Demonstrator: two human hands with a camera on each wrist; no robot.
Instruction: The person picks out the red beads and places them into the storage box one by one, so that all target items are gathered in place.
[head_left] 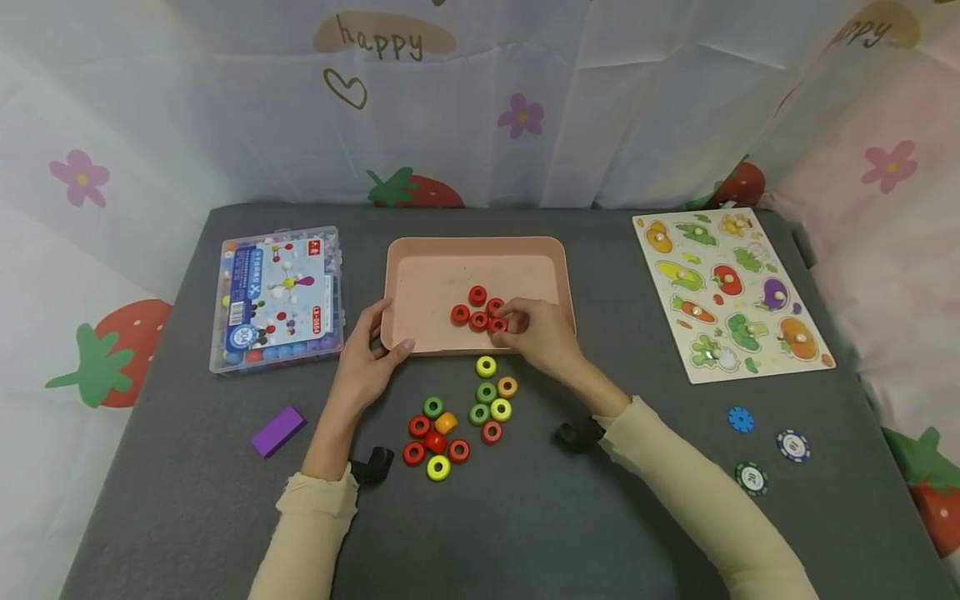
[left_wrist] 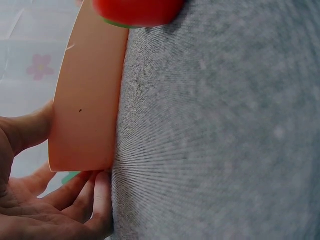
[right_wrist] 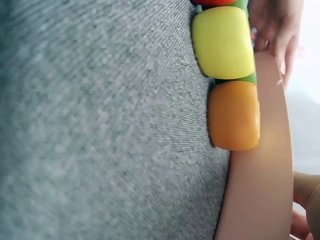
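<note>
A pink tray (head_left: 435, 267) lies at the back middle of the table, with several red ring beads (head_left: 478, 321) inside near its front edge. My left hand (head_left: 365, 362) holds the tray's front left corner, thumb on the rim and the other fingers along the side. In the left wrist view those fingers (left_wrist: 102, 195) press low against the tray wall (left_wrist: 90, 100). Over the tray's front right part, my right hand (head_left: 543, 333) pinches a red bead at the edge of the cluster. Its fingertips are mostly hidden in the right wrist view.
In front of the tray lie loose green, yellow, orange and red beads (head_left: 459, 451). A clear bead box (head_left: 281, 292) and a purple block (head_left: 278, 432) are at left. To the right are a vegetable puzzle board (head_left: 720, 292) and several chips (head_left: 793, 446).
</note>
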